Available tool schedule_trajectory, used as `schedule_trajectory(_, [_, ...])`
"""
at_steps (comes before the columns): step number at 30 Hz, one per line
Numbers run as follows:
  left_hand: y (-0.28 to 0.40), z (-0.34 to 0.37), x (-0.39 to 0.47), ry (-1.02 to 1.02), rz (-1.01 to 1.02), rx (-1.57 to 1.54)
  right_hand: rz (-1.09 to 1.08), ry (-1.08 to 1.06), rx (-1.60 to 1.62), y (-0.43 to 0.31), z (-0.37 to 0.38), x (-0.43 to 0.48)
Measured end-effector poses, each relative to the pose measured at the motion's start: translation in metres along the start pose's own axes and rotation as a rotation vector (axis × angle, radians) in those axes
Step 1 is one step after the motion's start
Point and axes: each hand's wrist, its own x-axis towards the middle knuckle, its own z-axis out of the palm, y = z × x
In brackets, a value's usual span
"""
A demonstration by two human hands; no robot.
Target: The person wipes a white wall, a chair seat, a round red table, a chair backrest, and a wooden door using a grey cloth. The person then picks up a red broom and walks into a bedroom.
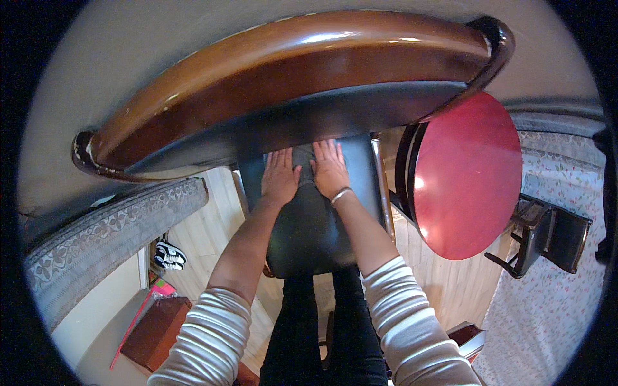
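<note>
A chair with a black padded seat (309, 236) stands before me. Its curved backrest (309, 72) has a glossy brown wooden top rail and dark padding below. On the seat's rear part lies a dark grey cloth (303, 161), partly covered by my hands. My left hand (281, 178) is spread flat at the cloth's left side, palm down. At its right side my right hand (330, 168) also rests palm down, fingers extended, with a bracelet (341, 195) at the wrist. Neither hand visibly grips the cloth.
A round red-topped table or stool (468, 178) stands close on the right, with a small black chair (536, 236) beyond it. Floral fabric (531, 309) spreads at far right. Left are a grey patterned sofa or bed edge (120, 217), sneakers (169, 255) and a reddish-brown box (159, 330).
</note>
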Motion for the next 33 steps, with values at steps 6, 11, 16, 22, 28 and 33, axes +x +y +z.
schedule_trajectory(6, [-0.045, 0.012, -0.071, 0.108, 0.045, -0.023, -0.124, -0.038, -0.115, -0.044, 0.039, -0.041])
schedule_trajectory(11, [-0.047, 0.055, -0.180, 0.028, 0.083, -0.105, -0.126, -0.294, -0.263, -0.067, 0.065, -0.158])
schedule_trajectory(16, [-0.035, 0.089, -0.276, -0.137, -0.049, -0.274, -0.117, -0.370, -0.226, -0.075, 0.068, -0.228])
schedule_trajectory(22, [-0.066, 0.081, -0.221, 0.131, -0.038, -0.391, -0.221, -0.264, -0.258, -0.083, 0.068, -0.145])
schedule_trajectory(28, [-0.126, 0.043, -0.116, 0.214, -0.054, -0.281, -0.310, -0.158, -0.267, -0.111, 0.076, -0.022])
schedule_trajectory(33, [-0.133, 0.047, -0.120, 0.198, -0.057, -0.294, -0.309, -0.129, -0.265, -0.121, 0.083, -0.018])
